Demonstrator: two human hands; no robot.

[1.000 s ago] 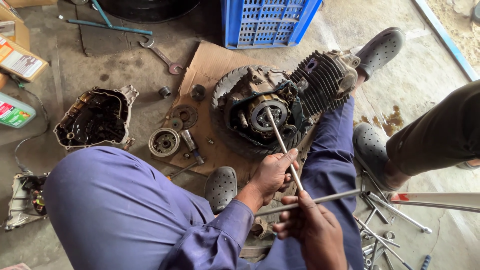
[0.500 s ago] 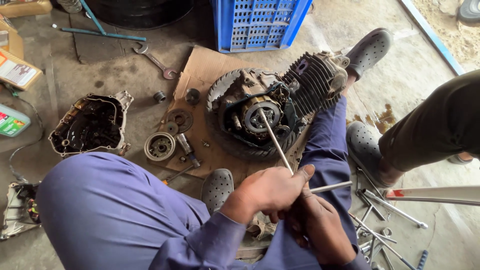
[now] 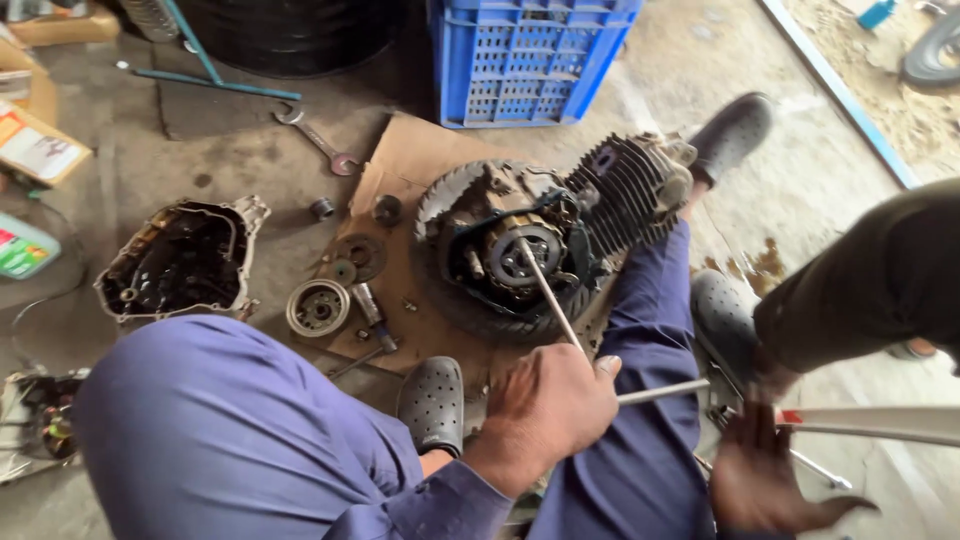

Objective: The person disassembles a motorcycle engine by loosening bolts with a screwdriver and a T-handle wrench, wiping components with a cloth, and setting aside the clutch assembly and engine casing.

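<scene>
A motorcycle engine (image 3: 530, 250) with a finned cylinder (image 3: 630, 195) lies on cardboard (image 3: 410, 160) between my blue-trousered legs. A steel T-handle wrench (image 3: 550, 295) stands slanted with its tip in the round hub at the engine's middle. My left hand (image 3: 555, 410) is closed around the top of its shaft, and the cross bar sticks out to the right. Lower right, my right hand (image 3: 770, 480) is off the wrench, fingers spread and holding nothing, just below a pale metal bar (image 3: 880, 422).
A dark engine cover (image 3: 180, 260) lies at the left, with a round gear part (image 3: 318, 305) and small pieces near it. A blue crate (image 3: 530, 60) stands behind, a spanner (image 3: 320, 140) beside it. Another person's dark-trousered leg (image 3: 860, 290) and shoe (image 3: 725, 315) are at the right.
Both hands gripped the wrench before. My right hand has let go and moved out to the lower right, while my left hand stays shut on the shaft. The view has come closer.
</scene>
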